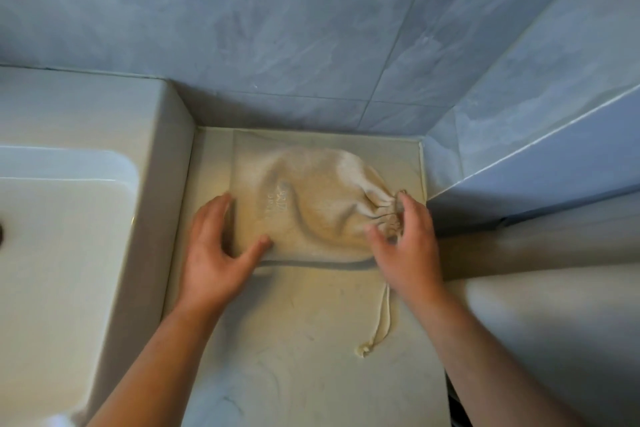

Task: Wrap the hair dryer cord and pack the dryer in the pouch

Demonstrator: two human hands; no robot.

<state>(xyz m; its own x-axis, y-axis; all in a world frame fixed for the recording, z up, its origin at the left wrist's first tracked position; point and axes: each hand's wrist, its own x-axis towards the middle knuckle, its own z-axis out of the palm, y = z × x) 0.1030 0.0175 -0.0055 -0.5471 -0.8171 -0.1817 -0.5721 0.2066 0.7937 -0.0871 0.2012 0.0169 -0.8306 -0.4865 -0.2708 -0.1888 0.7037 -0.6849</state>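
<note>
Head view: bulging beige cloth drawstring pouch (311, 204) lies on a pale stone countertop (304, 340). Left hand (214, 253), fingers spread, touches its 8 o'clock corner. Right hand (412, 246), blurred, meets the gathered mouth at 3 o'clock; pinching or not, cannot tell. Cream drawstring (382, 319) trails toward 6 o'clock.

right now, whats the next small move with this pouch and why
Probably take the slack drawstring with the right hand and tug: the bulging pouch has its mouth gathered at that hand, the left hand rests at its opposite end.
</note>
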